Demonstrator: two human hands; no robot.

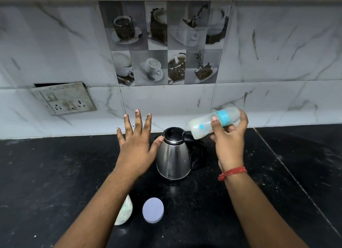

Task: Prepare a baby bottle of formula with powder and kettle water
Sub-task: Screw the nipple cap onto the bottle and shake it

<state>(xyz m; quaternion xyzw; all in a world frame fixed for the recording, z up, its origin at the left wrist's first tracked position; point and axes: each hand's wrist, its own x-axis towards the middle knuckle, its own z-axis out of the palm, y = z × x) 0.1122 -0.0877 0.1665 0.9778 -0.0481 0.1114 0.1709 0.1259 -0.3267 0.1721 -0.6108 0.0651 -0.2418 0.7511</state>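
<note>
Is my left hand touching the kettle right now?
Cannot tell. In the head view, the left hand is spread open with its thumb tip overlapping the kettle at its lid rim; contact or gap isn't plain.

right hand (230, 136) gripping tilted baby bottle (214, 122), kettle (174, 156) beneath

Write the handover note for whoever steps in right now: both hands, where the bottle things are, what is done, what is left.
Left hand: open, fingers spread, beside the kettle, thumb at its lid rim.
Right hand: grips the baby bottle, tilted on its side in the air above the kettle's handle, blue collar on, cloudy inside.
Kettle stands upright, lid closed, on the black counter.
Near edge: a round pale lid lying flat; a white container half hidden by the left forearm.
Done: bottle seems filled and closed.
Left: probably finish mixing, set bottle down.
</note>
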